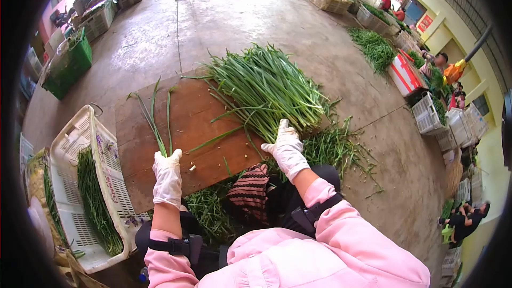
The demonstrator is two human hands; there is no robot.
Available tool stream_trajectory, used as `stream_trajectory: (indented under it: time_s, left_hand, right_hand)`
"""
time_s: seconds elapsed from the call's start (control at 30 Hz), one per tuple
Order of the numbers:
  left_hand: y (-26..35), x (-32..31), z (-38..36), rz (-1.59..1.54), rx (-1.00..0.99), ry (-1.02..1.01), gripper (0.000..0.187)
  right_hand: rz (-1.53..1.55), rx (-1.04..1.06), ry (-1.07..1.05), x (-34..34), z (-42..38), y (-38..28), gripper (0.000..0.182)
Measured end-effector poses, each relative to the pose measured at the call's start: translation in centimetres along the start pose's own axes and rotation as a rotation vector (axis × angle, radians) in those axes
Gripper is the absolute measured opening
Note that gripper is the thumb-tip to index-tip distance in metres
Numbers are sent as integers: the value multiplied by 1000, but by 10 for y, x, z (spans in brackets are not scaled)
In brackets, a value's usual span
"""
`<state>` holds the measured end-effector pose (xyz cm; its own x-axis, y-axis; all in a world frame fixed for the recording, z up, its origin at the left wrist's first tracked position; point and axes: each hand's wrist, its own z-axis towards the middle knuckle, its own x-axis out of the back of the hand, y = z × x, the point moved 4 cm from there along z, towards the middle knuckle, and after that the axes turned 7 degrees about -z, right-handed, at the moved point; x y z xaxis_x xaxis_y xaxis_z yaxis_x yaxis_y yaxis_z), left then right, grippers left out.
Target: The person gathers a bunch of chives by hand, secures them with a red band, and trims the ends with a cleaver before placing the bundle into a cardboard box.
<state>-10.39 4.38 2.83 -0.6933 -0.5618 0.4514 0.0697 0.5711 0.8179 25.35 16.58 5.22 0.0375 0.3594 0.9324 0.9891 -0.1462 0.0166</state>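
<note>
My left hand (168, 177), in a white glove, is closed round the lower ends of a few long green stalks (154, 122) at the left part of a brown board (186, 104). The stalks fan out away from me. My right hand (286, 148), gloved too, lies at the near ends of a large pile of green stalks (266, 88) on the board's right side. Its thumb points left and a finger reaches up against the pile. Whether it grips any stalks is unclear. Small cut bits lie on the board.
A white crate (77, 181) holding green stalks stands at my left. Loose greens (333, 149) lie on the floor right of the board and below it. A green bin (69, 66) is at the upper left. Crates, heaped greens (373, 48) and several people line the right side.
</note>
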Motion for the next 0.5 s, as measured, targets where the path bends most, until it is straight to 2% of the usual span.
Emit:
stream_trajectory:
  time_s: [0.03,0.07,0.17,0.23,0.3,0.33,0.37,0.43,0.47,0.5]
  left_hand:
    - [4,4,-1,143,-39,55,89]
    - [7,5,-3,193,-68,95,94]
    - [12,6,-7,258,-120,92,99]
    - [16,6,-13,264,-97,57,98]
    - [18,4,-17,343,-182,89,97]
    - [28,3,-27,373,-209,95,92]
    - [28,0,-29,372,-215,93,92]
    - [36,-8,-37,338,-430,85,87]
    - [38,-12,-42,283,-500,61,82]
    - [43,-17,-49,277,-574,39,79]
  right_hand:
    - [32,7,9,-1,3,1,126]
    - [40,4,-2,-1,7,2,126]
    - [58,-63,-67,0,11,2,127]
    - [36,-67,9,-15,19,1,122]
    - [-33,-2,48,-26,29,0,117]
    - [-60,53,142,-30,31,0,99]
    - [-57,49,145,-38,33,0,99]
    - [-61,85,220,-41,33,-9,77]
    - [-41,52,66,-50,36,-12,104]
    - [-49,91,184,-59,28,-18,97]
